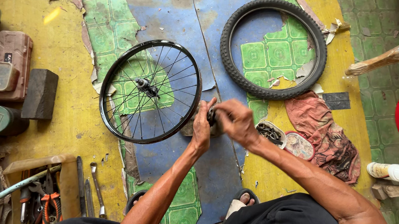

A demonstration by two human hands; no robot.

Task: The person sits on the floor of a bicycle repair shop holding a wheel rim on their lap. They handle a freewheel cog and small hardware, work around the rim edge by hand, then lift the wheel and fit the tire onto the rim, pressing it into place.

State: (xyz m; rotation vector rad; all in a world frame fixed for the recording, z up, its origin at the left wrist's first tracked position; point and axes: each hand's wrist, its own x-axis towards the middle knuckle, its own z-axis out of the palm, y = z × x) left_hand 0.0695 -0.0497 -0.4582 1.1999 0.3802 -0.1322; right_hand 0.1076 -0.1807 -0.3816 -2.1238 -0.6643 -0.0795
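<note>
A black spoked wheel lies flat on the floor. Just beside its right rim, the left hand and right hand together grasp a small dark part. A bare tyre lies beyond.

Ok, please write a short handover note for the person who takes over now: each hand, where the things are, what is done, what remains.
Left hand and right hand: both closed around a small dark part, held just right of the spoked wheel; what the part is cannot be told.
The wheel lies flat on the floor, bare of tyre.
The tyre lies apart, beyond the hands.
Small dish of parts and cloth sit to the right; wrenches to the left.
Done: tyre is off the rim.
Left: the part in hand is not on the wheel.
</note>
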